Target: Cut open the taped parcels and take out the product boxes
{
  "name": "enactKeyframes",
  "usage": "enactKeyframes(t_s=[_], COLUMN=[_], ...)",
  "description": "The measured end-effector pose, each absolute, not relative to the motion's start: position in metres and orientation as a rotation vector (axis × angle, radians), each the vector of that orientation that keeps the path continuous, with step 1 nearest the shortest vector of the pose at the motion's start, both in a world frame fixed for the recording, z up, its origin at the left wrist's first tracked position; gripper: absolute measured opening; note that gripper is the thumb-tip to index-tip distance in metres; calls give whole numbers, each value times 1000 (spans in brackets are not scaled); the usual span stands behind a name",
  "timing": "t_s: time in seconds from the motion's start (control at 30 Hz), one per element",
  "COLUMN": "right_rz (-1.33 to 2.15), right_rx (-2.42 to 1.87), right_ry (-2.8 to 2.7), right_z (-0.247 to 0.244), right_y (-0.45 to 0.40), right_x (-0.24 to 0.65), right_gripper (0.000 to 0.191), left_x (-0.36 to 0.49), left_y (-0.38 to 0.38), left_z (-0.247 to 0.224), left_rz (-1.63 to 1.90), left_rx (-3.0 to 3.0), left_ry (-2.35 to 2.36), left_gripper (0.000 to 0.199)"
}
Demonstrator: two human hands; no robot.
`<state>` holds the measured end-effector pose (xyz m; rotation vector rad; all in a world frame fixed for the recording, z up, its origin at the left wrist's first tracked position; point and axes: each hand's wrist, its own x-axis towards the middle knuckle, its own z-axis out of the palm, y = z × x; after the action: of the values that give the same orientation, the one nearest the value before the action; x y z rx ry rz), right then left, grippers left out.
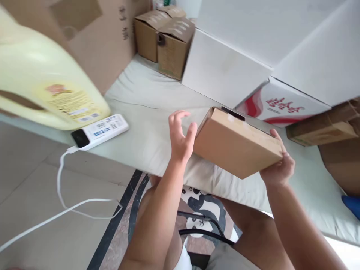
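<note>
head view: cardboard box (pixel 229 144) held tilted over pale cloth (pixel 146 129), in front of red-and-white carton (pixel 281 103); cannot tell if box touches cloth. right hand (pixel 281 168) grasps box at right end. left hand (pixel 181 144) grasps nothing, fingers loosely curled, just beside box's left end. step in hand, seemingly: one-handed handling of box. next move probably calls for firm right grip, left hand steadying free end.

R hand (pixel 280 168) gripping cardbd box (pixel 232 146), L hand (pixel 180 140) nr it, yellow jug (pixel 52 67) far L
</note>
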<state>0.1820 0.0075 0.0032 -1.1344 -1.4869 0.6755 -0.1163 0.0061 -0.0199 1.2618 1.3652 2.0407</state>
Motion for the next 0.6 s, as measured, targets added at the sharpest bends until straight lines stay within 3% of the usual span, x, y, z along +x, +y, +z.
enactKeyframes(t_s=[0.07, 0.17, 0.33, 0.4, 0.5, 0.6], right_rz=[748, 595, 257, 203, 242, 362], right_rx=[-1131, -1217, -1816, -2008, -2215, -2384], right_ry=[-1279, -1202, -1084, -1026, -1061, -1240], right_z=[-10, -22, -34, -39, -41, -38], right_y=[-17, -25, -4, 2, 7, 7], right_x=[209, 234, 288, 308, 322, 323], right_gripper=[65, 54, 42, 46, 59, 54], left_x=[-86, -49, -33, -30, -21, -15], left_y=[15, 27, 43, 49, 52, 50], left_z=[-24, -33, -36, -30, -20, -14], left_rz=[1756, 1538, 1500, 1541, 1555, 1522], left_rx=[1472, 1526, 1455, 1387, 1299, 1284], left_ry=[1121, 883, 796, 748, 701, 738], left_gripper=[51, 57, 44, 43, 50, 59])
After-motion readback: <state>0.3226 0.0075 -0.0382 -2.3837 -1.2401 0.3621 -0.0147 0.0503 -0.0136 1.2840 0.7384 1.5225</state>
